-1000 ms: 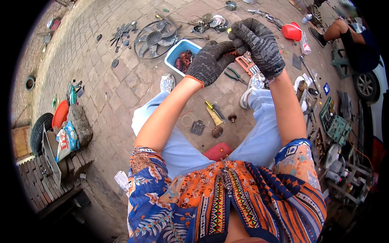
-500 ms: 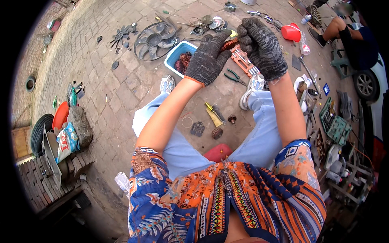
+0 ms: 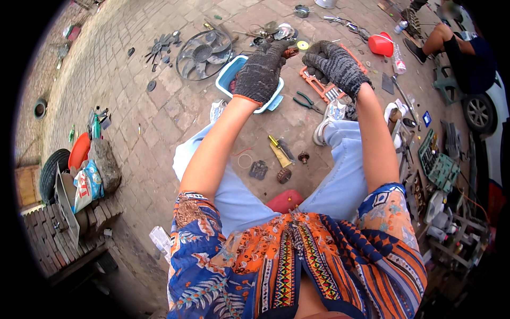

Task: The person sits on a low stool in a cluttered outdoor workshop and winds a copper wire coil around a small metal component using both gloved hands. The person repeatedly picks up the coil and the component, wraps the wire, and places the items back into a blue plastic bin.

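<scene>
Both my hands wear dark grey knit gloves and are raised in front of me. My left hand point(image 3: 261, 73), over the light blue basin point(image 3: 225, 73), grips a small bundle of reddish copper wire point(image 3: 290, 52) that pokes out past its fingers. In the basin, reddish wire point(image 3: 232, 85) shows beside the glove; the hand covers the rest. My right hand point(image 3: 336, 66) is apart from the left, its fingers curled in over the orange tool case point(image 3: 314, 86). Whether a fine strand lies in those fingers is too small to see.
Near my feet lie pliers point(image 3: 308, 101), a yellow tube point(image 3: 280, 153) and small motor parts point(image 3: 284, 175). Beyond is a ringed fan point(image 3: 202, 52). A red bucket point(image 3: 381, 44) stands far right, near a seated person point(image 3: 443, 45). A green socket case point(image 3: 438, 159) lies at right.
My hands have drawn apart and come slightly lower, the left shifting left over the basin. The copper bundle stays with the left hand and no longer reaches the right.
</scene>
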A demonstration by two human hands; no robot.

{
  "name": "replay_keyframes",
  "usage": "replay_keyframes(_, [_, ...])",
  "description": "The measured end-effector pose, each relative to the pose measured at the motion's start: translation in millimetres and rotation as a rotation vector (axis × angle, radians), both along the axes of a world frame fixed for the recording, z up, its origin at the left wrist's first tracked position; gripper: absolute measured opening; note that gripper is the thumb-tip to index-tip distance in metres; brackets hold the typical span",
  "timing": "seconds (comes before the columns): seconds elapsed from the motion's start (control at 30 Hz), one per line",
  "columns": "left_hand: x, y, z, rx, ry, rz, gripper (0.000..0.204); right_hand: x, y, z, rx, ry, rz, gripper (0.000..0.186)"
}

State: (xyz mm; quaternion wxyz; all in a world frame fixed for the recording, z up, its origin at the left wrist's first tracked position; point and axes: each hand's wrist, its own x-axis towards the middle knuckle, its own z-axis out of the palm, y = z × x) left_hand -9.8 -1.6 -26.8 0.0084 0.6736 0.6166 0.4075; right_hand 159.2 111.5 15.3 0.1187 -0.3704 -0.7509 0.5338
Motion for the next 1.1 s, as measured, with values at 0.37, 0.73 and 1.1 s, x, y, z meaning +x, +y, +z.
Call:
replay_keyframes(0.37, [12,-5,4,0.044,-0.033,-0.165,0.043,0,-2,-4,0.198,0.251,0.428,0.020])
replay_keyframes(0.73, [4,-9,28,0.151,0.124,-0.018,0.044,1,-16,2,-0.804,0.546,0.042,0.025])
replay_keyframes(1.1, [2,-18,24,-0.010,0.183,0.007,0.051,-15,-27,13,-0.912,0.551,-0.074,0.020])
